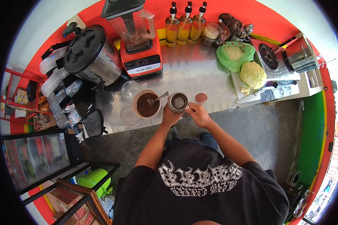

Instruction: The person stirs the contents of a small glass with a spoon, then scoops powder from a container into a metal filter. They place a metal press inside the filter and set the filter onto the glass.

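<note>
Over the front edge of the steel counter, my left hand [171,116] is wrapped round a round metal container [178,102] with a perforated disc inside its rim. My right hand [199,115] is closed at the container's right side, its fingertips by the rim; what they pinch is too small to tell. Left of the container stands a tub of brown powder [145,105] with a metal spoon [160,97] resting in it. A clear round lid [130,115] and a clear empty tub [131,90] are beside it. Behind my right hand lies a small reddish disc [201,98].
A red blender [141,60] and a large steel pot with black lid [90,56] stand at the back left. Pump bottles [184,30] are behind. At right are a cabbage [253,75], a green bag [234,54], a knife [248,98] and a stove [269,57].
</note>
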Demonstrator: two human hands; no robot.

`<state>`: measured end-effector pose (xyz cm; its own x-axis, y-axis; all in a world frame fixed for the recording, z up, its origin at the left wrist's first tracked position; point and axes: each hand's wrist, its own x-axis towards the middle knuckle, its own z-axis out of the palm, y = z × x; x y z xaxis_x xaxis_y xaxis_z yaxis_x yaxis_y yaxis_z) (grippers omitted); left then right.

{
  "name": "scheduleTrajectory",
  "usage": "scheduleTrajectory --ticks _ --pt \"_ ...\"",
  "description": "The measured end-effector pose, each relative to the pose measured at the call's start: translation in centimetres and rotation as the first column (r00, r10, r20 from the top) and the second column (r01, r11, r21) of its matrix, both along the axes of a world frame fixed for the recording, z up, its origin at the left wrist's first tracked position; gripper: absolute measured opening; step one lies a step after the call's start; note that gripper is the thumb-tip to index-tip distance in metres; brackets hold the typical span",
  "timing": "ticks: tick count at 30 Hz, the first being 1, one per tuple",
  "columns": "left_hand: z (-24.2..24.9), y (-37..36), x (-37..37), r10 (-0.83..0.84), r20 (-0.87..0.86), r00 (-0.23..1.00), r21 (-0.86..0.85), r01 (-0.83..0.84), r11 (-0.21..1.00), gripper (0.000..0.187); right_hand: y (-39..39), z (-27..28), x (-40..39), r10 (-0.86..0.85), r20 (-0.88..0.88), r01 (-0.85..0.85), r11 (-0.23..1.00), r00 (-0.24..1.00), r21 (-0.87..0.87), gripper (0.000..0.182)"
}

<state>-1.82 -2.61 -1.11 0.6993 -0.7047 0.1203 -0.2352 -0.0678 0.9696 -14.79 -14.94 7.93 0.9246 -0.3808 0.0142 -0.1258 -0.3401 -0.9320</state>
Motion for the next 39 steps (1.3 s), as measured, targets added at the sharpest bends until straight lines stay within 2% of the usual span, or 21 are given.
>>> scheduleTrajectory --ticks 3,6,7,9,11,13,16,18,21,23,25,27,28,30,31,33,34,36,39 --pt "0.2 0.0 -0.1 0.0 -0.01 1.0 -0.004 0.0 1.0 0.075 -0.5 0.1 0.0 -0.095 -0.105 0.095 0.995 0.99 -0.002 0.043" --pt "0.5 -0.2 -0.2 0.011 -0.025 1.0 -0.019 -0.012 1.0 0.073 -0.7 -0.5 -0.3 -0.007 -0.089 0.007 1.0 0.996 0.007 0.043" --pt "0.3 -0.2 -0.2 0.005 -0.034 0.999 -0.057 -0.007 0.998 0.072 -0.9 -0.8 -0.4 -0.009 -0.088 0.009 1.0 0.996 0.009 0.043" --pt "0.0 -0.1 -0.3 0.005 -0.039 0.999 -0.021 -0.006 1.0 0.072 -1.2 -1.3 -0.5 -0.086 -0.107 0.094 0.993 0.991 0.074 0.044" --pt "-0.1 -0.4 0.0 0.015 -0.033 0.999 0.003 -0.015 1.0 0.072 -1.0 -1.8 -0.5 -0.053 -0.106 0.06 0.996 0.993 0.063 0.045" --pt "-0.1 -0.3 -0.1 -0.008 -0.021 1.0 -0.075 0.006 0.997 0.073 -1.1 -1.5 -0.4 -0.021 -0.114 0.027 0.998 0.993 0.054 0.045" --pt "-1.0 -0.6 0.1 0.017 0.002 1.0 -0.072 -0.017 0.997 0.074 -1.3 -1.6 -0.5 -0.083 -0.181 0.097 0.993 0.98 0.067 0.044" --pt "-0.9 -0.5 0.2 -0.007 -0.041 0.999 -0.121 0.002 0.993 0.074 -1.0 -1.8 -0.4 -0.031 -0.123 0.037 0.998 0.992 0.045 0.043" --pt "-0.1 -0.3 0.1 -0.018 -0.021 1.0 -0.066 0.017 0.998 0.074 -1.4 -1.6 -0.4 -0.011 -0.116 0.014 1.0 0.993 0.021 0.043" --pt "-0.1 -0.7 0.0 0.034 -0.037 0.999 -0.065 -0.036 0.997 0.073 -1.4 -1.4 -0.4 -0.032 -0.109 0.034 0.999 0.994 0.021 0.043" --pt "-0.4 -0.6 0.1 0.017 -0.031 0.999 -0.066 -0.019 0.998 0.072 -1.6 -1.2 -0.3 -0.047 -0.103 0.049 0.999 0.994 0.019 0.043" --pt "-0.5 -0.5 0.1 0.0 -0.028 1.0 -0.066 -0.002 0.998 0.072 -1.9 -1.1 -0.3 0.076 -0.139 -0.065 0.995 0.987 0.08 0.044" --pt "-0.4 -0.5 0.1 0.02 -0.031 0.999 -0.054 -0.022 0.998 0.073 -1.9 -1.1 -0.3 0.079 -0.14 -0.068 0.994 0.987 0.081 0.044" --pt "-0.2 -0.6 0.0 0.047 -0.034 0.998 -0.04 -0.048 0.998 0.073 -1.9 -1.1 0.0 -0.069 -0.153 0.08 0.994 0.986 0.067 0.045" --pt "-0.2 -0.6 0.0 0.038 -0.016 0.999 -0.024 -0.038 0.999 0.075 -1.9 -1.0 0.0 -0.064 -0.153 0.076 0.995 0.986 0.07 0.045" --pt "-0.4 -0.5 0.2 0.021 0.011 1.0 -0.006 -0.021 1.0 0.077 -2.1 -0.6 -0.1 0.117 -0.151 -0.099 0.988 0.982 0.122 0.042" --pt "-0.6 -0.5 0.3 0.026 0.01 1.0 -0.003 -0.026 1.0 0.077 -2.4 -0.3 -0.1 0.121 -0.152 -0.103 0.987 0.981 0.125 0.042" --pt "-0.9 -0.6 0.2 0.061 0.011 0.998 -0.033 -0.06 0.998 0.077 -2.8 0.0 0.2 0.007 -0.162 -0.005 1.0 0.987 0.015 0.04" --pt "-1.1 -0.5 0.5 0.034 0.014 0.999 0.049 -0.034 0.998 0.077 -3.0 -0.1 0.5 0.11 -0.161 -0.11 0.994 0.981 0.013 0.038"
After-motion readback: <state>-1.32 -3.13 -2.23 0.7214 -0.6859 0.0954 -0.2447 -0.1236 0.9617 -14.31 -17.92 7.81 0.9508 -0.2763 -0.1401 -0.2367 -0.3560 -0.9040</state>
